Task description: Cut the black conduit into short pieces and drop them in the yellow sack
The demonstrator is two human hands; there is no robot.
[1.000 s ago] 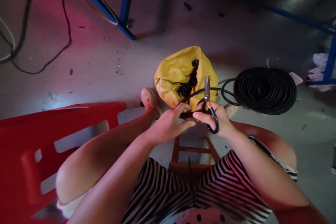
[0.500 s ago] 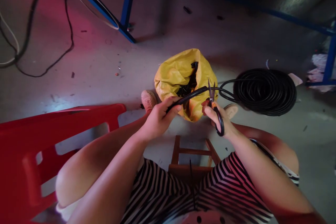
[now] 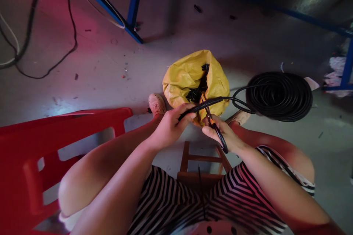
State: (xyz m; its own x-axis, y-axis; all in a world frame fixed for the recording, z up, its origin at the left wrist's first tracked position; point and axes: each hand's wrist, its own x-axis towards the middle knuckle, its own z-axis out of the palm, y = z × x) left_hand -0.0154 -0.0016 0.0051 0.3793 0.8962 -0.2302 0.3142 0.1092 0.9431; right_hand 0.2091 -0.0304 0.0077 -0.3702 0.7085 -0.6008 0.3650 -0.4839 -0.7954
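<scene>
Grey floor [image 3: 149, 62], dotted with dark scraps [image 3: 76, 76], surrounds 1 red plastic chair [image 3: 16, 147] — just beyond it, 1 pale bluish gleam [image 3: 62, 108], then a pink-red glow [image 3: 57, 14]. Blue metal framework [image 3: 134, 3] stands farther beyond; 1 wooden stool [image 3: 197, 178] sits right of the chair.

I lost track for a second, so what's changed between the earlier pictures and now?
The right hand has brought the scissors left, so their blades now cross the ribbed black tube. The left hand now holds that tube angled out over the yellow bag. The bag and the black coil stayed put.
</scene>
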